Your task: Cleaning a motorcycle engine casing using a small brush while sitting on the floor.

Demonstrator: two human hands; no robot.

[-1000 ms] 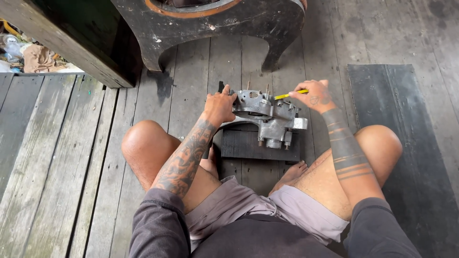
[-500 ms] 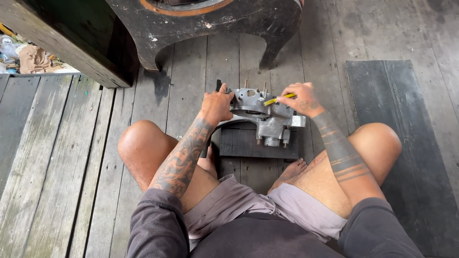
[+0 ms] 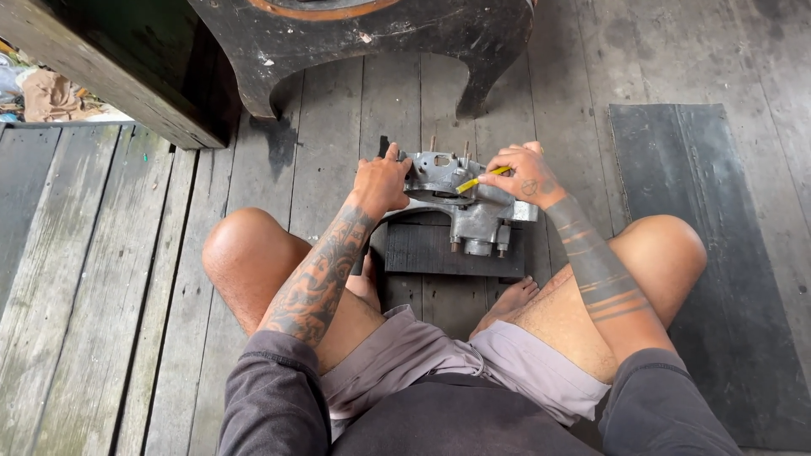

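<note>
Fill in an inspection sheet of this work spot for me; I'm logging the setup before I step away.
Surface: weathered plank floor, dark board under the work.
Job's things: grey metal engine casing on the board; yellow-handled tool over it.
Clutter: rags and litter at far left.
Grippers: left hand grips the casing's edge; right hand holds the tool.
Cables: nothing seen.
Surroundings: black stand, dark mat.

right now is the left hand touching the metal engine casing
Touching: the head view shows the left hand gripping the near-left edge of the grey metal engine casing.
</note>
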